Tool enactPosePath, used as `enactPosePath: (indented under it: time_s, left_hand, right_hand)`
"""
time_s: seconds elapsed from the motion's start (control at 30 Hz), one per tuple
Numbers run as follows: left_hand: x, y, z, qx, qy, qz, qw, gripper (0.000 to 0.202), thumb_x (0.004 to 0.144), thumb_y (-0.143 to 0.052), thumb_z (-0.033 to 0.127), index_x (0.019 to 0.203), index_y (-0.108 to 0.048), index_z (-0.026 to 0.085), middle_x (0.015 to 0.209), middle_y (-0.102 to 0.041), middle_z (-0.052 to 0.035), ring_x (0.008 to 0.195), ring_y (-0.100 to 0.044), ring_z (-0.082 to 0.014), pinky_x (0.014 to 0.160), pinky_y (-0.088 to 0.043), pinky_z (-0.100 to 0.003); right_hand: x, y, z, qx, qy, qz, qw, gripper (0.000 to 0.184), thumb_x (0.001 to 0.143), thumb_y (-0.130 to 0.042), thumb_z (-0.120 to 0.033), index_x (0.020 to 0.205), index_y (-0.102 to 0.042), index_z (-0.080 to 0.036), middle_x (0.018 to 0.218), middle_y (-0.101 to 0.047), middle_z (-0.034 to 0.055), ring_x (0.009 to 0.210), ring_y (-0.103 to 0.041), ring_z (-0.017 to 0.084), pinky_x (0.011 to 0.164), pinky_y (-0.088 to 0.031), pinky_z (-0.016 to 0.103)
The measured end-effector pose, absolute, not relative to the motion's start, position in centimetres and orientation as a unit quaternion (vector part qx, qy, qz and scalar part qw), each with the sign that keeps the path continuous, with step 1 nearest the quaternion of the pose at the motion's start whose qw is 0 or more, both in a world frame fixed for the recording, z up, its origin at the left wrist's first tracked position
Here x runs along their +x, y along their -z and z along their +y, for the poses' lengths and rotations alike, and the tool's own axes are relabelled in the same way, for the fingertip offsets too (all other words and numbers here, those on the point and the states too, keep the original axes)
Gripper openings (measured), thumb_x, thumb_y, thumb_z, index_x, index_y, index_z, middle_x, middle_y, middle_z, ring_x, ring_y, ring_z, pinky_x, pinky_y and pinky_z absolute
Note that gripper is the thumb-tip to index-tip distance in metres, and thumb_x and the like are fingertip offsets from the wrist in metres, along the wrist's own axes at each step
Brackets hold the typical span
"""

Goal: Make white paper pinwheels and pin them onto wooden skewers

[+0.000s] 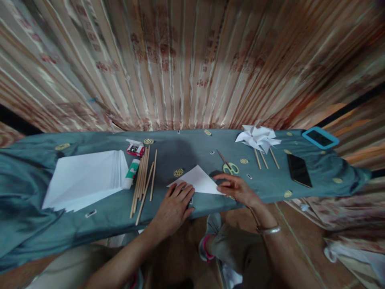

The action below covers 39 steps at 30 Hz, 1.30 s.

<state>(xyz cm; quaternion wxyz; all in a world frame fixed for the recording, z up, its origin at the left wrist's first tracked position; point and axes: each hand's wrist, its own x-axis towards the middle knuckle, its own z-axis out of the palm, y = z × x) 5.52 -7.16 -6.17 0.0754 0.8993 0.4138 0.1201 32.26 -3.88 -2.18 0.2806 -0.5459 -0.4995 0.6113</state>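
Note:
A sheet of white paper folded into a triangle [199, 180] lies on the cloth-covered table in front of me, its peak pointing away. My left hand [174, 204] rests on its left corner, fingers stretched out over the paper. At the right corner, my right hand [236, 188] has its thumb and bent fingers closed on the tip of the paper. Just beyond that hand are scissors with pale green handles [231, 167], blades pointing away to the left.
Left are a stack of white paper [86, 176], a glue stick [131, 174], several wooden sticks [141, 180] and a small red box [135, 147]. Right are white paper pinwheels [258, 137] on sticks, a black phone [299, 170] and a blue-framed device [320, 137]. A curtain [180, 72] hangs behind.

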Motion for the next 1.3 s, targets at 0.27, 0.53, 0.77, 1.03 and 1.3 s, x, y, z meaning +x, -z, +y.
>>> enactPosePath:
  time_s: [0.27,0.53,0.77,1.03,1.3]
  left_hand:
    - [3.8,6.0,-7.3,0.893,-0.147,0.424,0.05,0.044,0.096,-0.05,0.04,0.134,-0.055,0.02,0.137,-0.059,-0.0082,0.13,-0.047,-0.0253,0.111,-0.032,-0.046]
    - [1.6,5.5,-7.2,0.869,-0.182,0.46,-0.012,0.041,0.096,-0.048,0.037,0.131,-0.058,0.017,0.14,-0.055,-0.0148,0.132,-0.046,-0.0305,0.11,-0.034,-0.051]
    - [5.1,5.8,-8.7,0.912,-0.153,0.381,0.019,0.056,0.097,-0.046,0.038,0.147,-0.037,0.014,0.151,-0.045,-0.0141,0.141,-0.037,-0.026,0.113,-0.03,-0.043]
    - [5.6,6.7,-8.7,0.912,-0.132,0.388,0.025,0.052,0.096,-0.047,0.045,0.139,-0.047,0.016,0.145,-0.052,-0.0139,0.137,-0.043,-0.0264,0.114,-0.026,-0.047]
    - [6.3,5.7,-9.0,0.902,-0.136,0.408,0.03,0.047,0.092,-0.055,0.044,0.136,-0.052,0.027,0.142,-0.054,-0.0115,0.133,-0.045,-0.0302,0.11,-0.027,-0.056]
  right_hand:
    - [34.2,2.5,-4.4,-0.552,-0.599,-0.493,0.306,0.054,0.063,-0.084,-0.045,0.106,-0.066,-0.019,0.068,-0.068,-0.0029,0.054,-0.053,0.009,0.053,-0.041,0.024]
    - [35.6,1.6,-4.8,-0.574,-0.572,-0.489,0.324,0.055,0.062,-0.084,-0.046,0.107,-0.067,-0.018,0.062,-0.065,-0.0041,0.052,-0.05,0.009,0.052,-0.038,0.023]
    - [32.4,1.7,-5.2,-0.557,-0.595,-0.49,0.309,0.054,0.062,-0.084,-0.047,0.105,-0.067,-0.019,0.065,-0.067,-0.0036,0.052,-0.05,0.008,0.053,-0.043,0.023]
    - [31.6,0.8,-5.9,-0.503,-0.589,-0.572,0.269,0.04,0.081,-0.069,-0.043,0.114,-0.07,-0.021,0.07,-0.064,-0.002,0.059,-0.054,0.01,0.061,-0.049,0.025]
    - [29.8,0.8,-4.7,-0.501,-0.477,-0.668,0.275,0.024,0.083,-0.063,-0.034,0.099,-0.075,-0.02,0.091,-0.075,0.0048,0.081,-0.067,0.018,0.075,-0.055,0.031]
